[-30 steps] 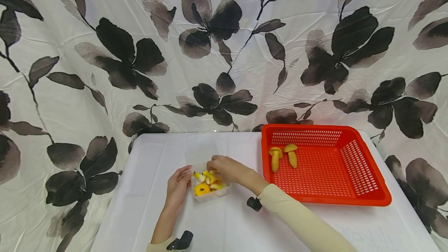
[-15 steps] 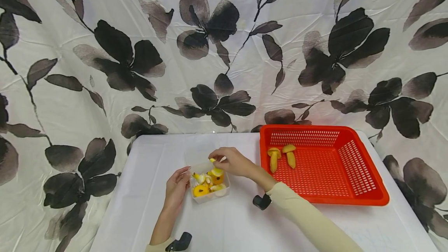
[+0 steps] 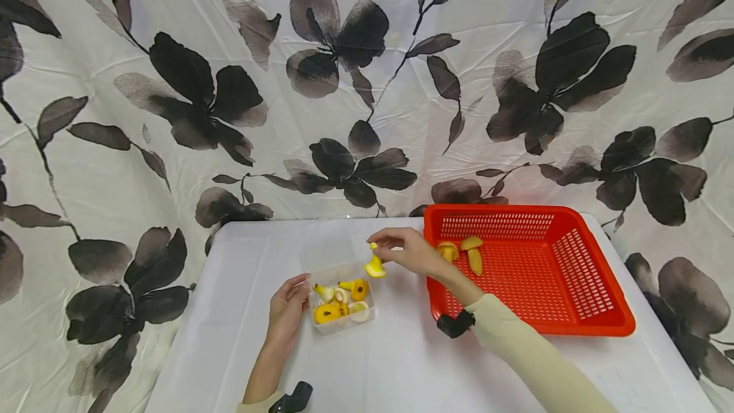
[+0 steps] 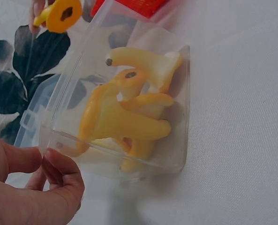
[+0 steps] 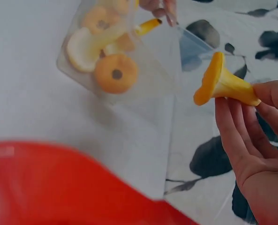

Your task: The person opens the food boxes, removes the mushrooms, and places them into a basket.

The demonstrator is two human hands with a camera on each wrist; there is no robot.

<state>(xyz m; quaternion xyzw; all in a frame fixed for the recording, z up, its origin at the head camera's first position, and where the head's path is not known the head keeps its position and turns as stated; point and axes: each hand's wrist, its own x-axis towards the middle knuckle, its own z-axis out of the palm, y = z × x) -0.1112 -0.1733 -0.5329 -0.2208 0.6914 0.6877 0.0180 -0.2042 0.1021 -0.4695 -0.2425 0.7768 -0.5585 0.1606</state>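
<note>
My right hand (image 3: 410,252) pinches a yellow trumpet-shaped toy mushroom (image 5: 225,83) by its stem, cap hanging down in the head view. It is raised just right of a clear plastic box (image 3: 344,326). Inside that box lie several yellow and cream toy mushrooms (image 4: 124,123), some with a dark spot on the cap. At the box's left side, my left hand (image 3: 288,310) pinches the rim between thumb and fingers (image 4: 63,164), as the left wrist view shows. A clear lid (image 4: 33,108) stands folded back behind the box.
A red perforated basket (image 3: 539,273) stands on the right of the white-covered table (image 3: 252,253). Two brownish-yellow toy mushrooms (image 3: 474,260) lie at its left end, one partly behind my right wrist. A floral cloth (image 3: 344,101) hangs behind the table.
My right hand has lifted the yellow mushroom out of the box and moved right with it, toward the basket. My left hand stays at the box.
</note>
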